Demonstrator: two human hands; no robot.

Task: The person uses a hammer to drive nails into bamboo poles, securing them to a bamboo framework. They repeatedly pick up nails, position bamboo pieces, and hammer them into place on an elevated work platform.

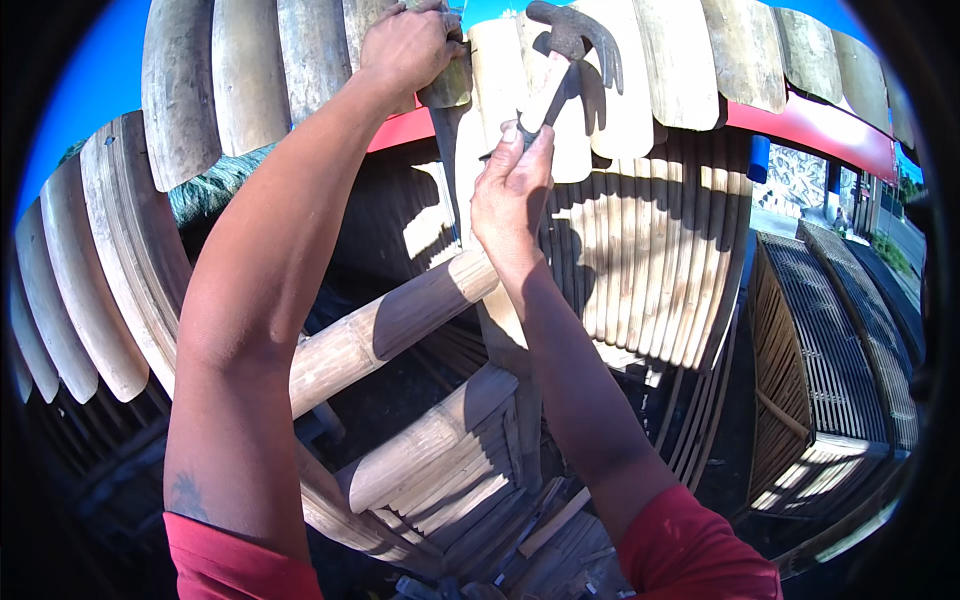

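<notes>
My right hand (512, 190) is closed around the handle of a claw hammer (569, 38). The hammer's dark metal head points up, in front of a row of split bamboo pieces (682, 60). Higher and to the left, my left hand (412, 50) is raised at the upper edge of the same row, its fingers curled together. What those fingers pinch is cut off by the frame's top and too small to make out. Just under that hand hangs a short bamboo piece (448, 84).
A thick bamboo pole (400, 325) slants across below my arms. Behind stands a slatted bamboo panel (650, 260). More split bamboo (105, 265) overlaps at the left. Bamboo benches or racks (840, 340) stand at the right. Lower down is a bamboo frame (440, 440).
</notes>
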